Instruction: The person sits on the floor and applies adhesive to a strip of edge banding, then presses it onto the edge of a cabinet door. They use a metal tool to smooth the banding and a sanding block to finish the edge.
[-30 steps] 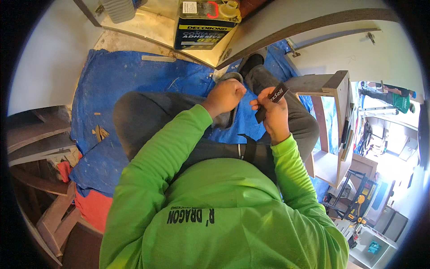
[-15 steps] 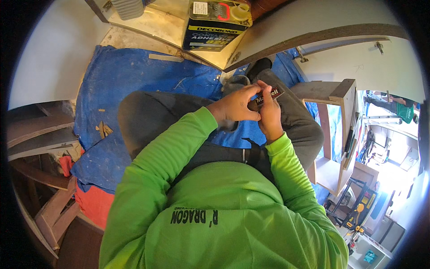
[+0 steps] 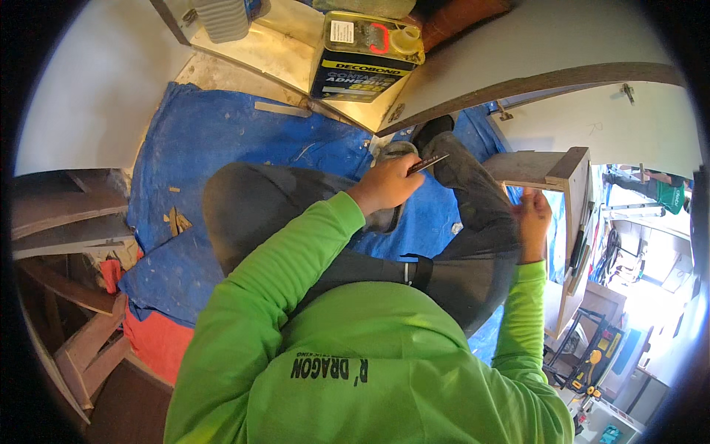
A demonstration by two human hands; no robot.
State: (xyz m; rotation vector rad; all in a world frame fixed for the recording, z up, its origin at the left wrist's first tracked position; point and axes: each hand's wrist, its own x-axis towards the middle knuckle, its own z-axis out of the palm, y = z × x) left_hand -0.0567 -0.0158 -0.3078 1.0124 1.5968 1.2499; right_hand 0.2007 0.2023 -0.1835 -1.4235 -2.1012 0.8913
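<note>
My left hand point(image 3: 388, 180) is closed on a thin, flat dark piece point(image 3: 429, 163) with light marks, held nearly edge-on above my legs. What kind of thing it is I cannot tell. Over by the open wooden box frame point(image 3: 560, 169), my right hand point(image 3: 534, 218) is raised with its fingers bent and close together just below the top panel's edge. Whether those fingers touch the panel or hold something small is hidden. My crossed legs point(image 3: 274, 200) in dark trousers lie beneath both hands.
A rectangular adhesive tin point(image 3: 359, 78) stands ahead in a pale cabinet base, near a ribbed grey container point(image 3: 222, 18). Blue sheeting point(image 3: 222, 129) covers the floor, with scraps on it. Brown curved shelves point(image 3: 66, 203) are at left. A yellow-and-black power tool point(image 3: 595, 362) sits at right, with another person beyond.
My right hand has left the flat piece and moved right to the wooden box frame. The left hand keeps the piece, now turned edge-on. The view has shifted slightly.
</note>
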